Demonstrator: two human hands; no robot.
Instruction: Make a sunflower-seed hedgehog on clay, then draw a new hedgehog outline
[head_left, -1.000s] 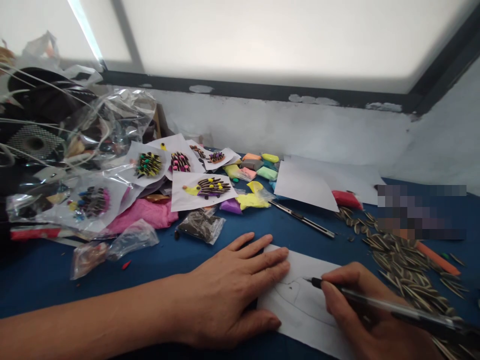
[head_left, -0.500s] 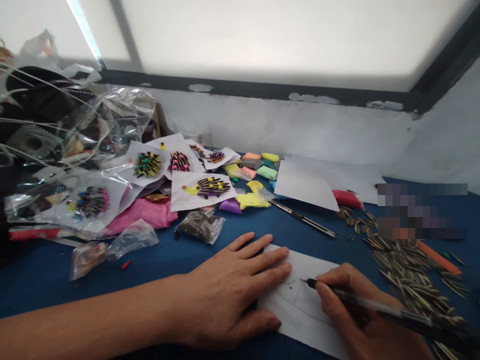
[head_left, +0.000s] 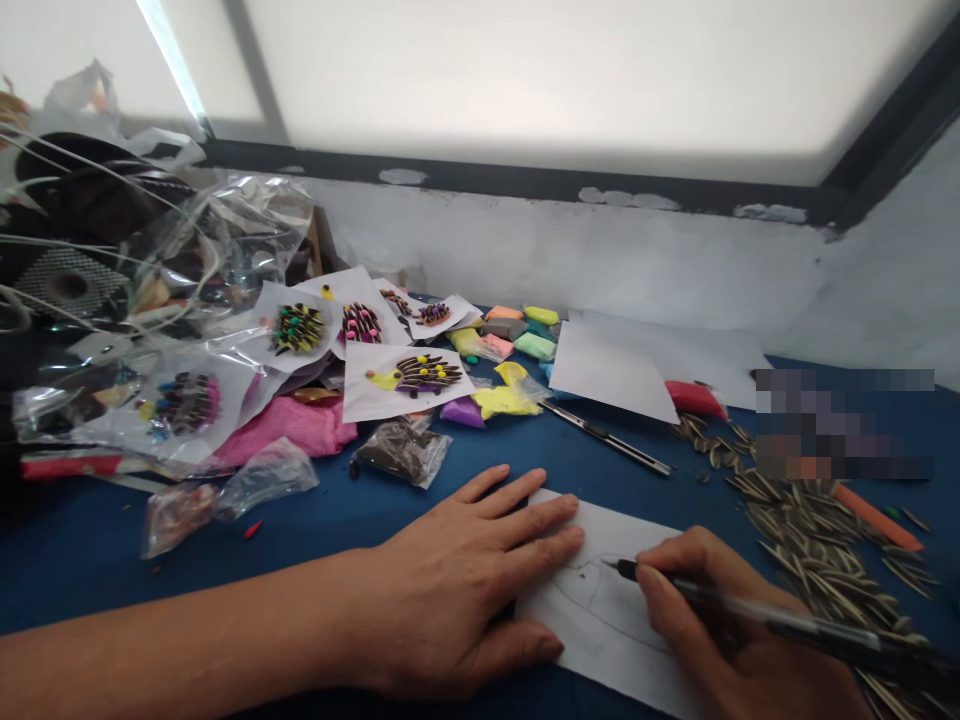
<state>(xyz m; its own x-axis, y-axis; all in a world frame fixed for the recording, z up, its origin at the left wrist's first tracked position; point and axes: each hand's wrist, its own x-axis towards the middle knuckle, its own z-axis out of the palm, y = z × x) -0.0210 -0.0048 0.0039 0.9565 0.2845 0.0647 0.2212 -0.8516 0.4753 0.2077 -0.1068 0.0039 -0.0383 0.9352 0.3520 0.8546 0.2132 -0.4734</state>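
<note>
My left hand (head_left: 480, 570) lies flat with spread fingers on the left side of a white sheet of paper (head_left: 622, 660). Between the thumb and fingers of my right hand (head_left: 735, 620) is a black pen (head_left: 780, 612), its tip at or just over a thin curved outline drawn on the sheet. The outline has a small dark spot near its left end. Part of the drawing is hidden under my hands. Beyond my left fingers lies a paper with a hedgehog figure (head_left: 424, 375) of yellow and purple clay and dark seeds.
A utility knife (head_left: 606, 437) lies beyond the sheet. Striped sunflower seeds (head_left: 810, 560) and an orange stick (head_left: 877, 517) are at right. Blank paper (head_left: 607, 365), clay packets (head_left: 534, 345) and a dark clay bag (head_left: 401, 450) lie farther back. Plastic bags (head_left: 225, 230) crowd the left.
The pen and my right hand have shifted very slightly right. My left hand and the sheet stay in place.
</note>
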